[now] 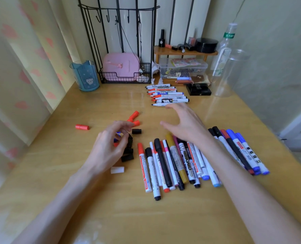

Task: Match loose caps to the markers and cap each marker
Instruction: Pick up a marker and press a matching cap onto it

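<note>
Left hand (109,147) is pinching a blue cap (118,133); right hand (183,124) is hovering wide open.
Left to right on the desk (58,155): a lone red cap (82,127) is lying well apart from the rest. The left hand's fingers are curling round the blue cap and hiding most of it. Black caps (128,153) are sitting in a cluster just beside that hand, a white cap (117,169) is lying near its wrist, and red caps (134,118) plus a single black cap (136,131) are lying just beyond the fingertips. The capped markers (163,166) are lying in a loose pile at centre. The right hand is spreading its fingers above the pile's far end, holding nothing. The uncapped markers (169,95) are lying in a row just beyond it. A second capped bunch (241,154) is lying furthest right.
</note>
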